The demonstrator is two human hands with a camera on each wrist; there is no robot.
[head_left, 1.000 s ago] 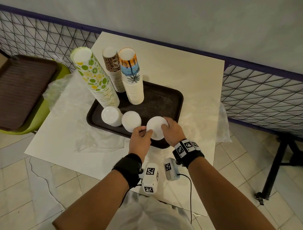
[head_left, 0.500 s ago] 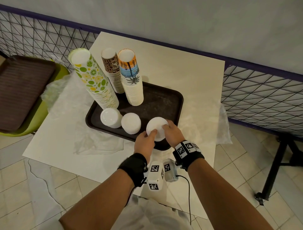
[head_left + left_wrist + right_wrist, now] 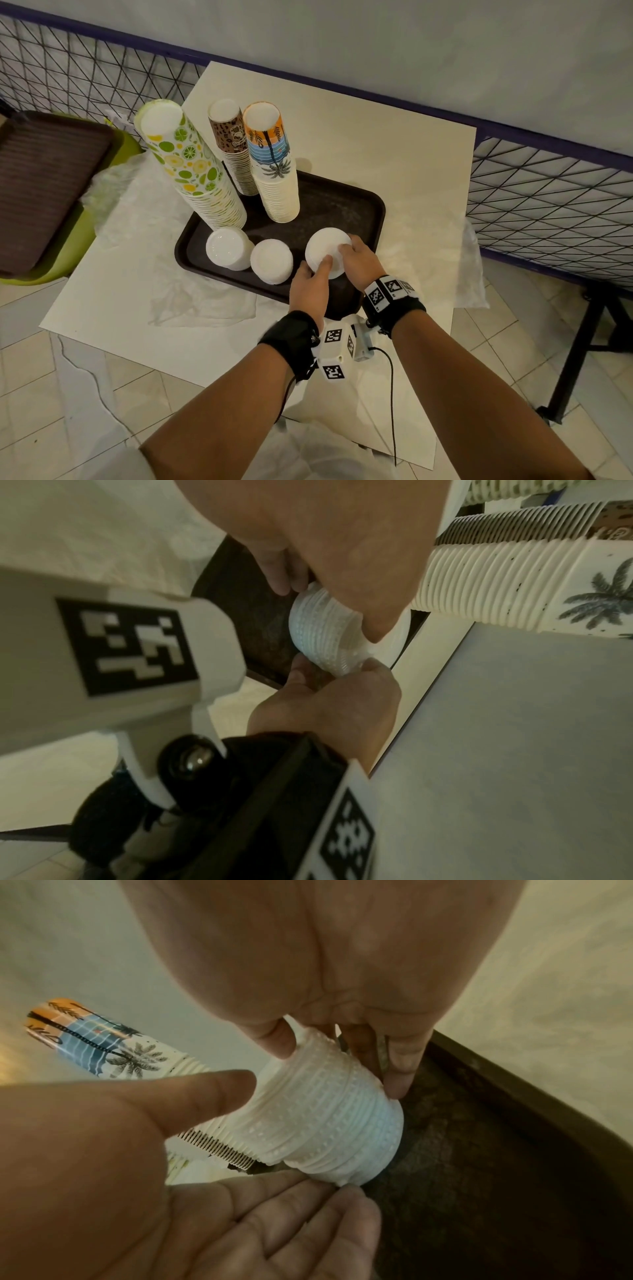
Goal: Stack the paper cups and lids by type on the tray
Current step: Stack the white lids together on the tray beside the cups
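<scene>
A dark brown tray point(image 3: 346, 205) holds three tall cup stacks: lime-patterned point(image 3: 195, 174), brown point(image 3: 234, 150) and palm-printed point(image 3: 274, 171). Along its front stand two white lid stacks point(image 3: 227, 248) point(image 3: 271, 261). A third white lid stack point(image 3: 325, 251) is at the tray's front right, gripped by both hands. My left hand point(image 3: 313, 274) holds its near side, thumb against the ribbed wall point(image 3: 322, 1118) and fingers point(image 3: 308, 1204) curled under the base. My right hand point(image 3: 349, 253) clasps the right side from above. Whether the base touches the tray is hidden.
The tray sits on a cream table point(image 3: 394, 144) with clear plastic wrap point(image 3: 144, 240) spread at the left and right. A second brown tray point(image 3: 44, 178) lies on a green chair at the left. A wire fence point(image 3: 548, 212) borders the table.
My left hand has slid right along the near side of the lid stack, closer to my right hand. The stack stays at the tray's front right.
</scene>
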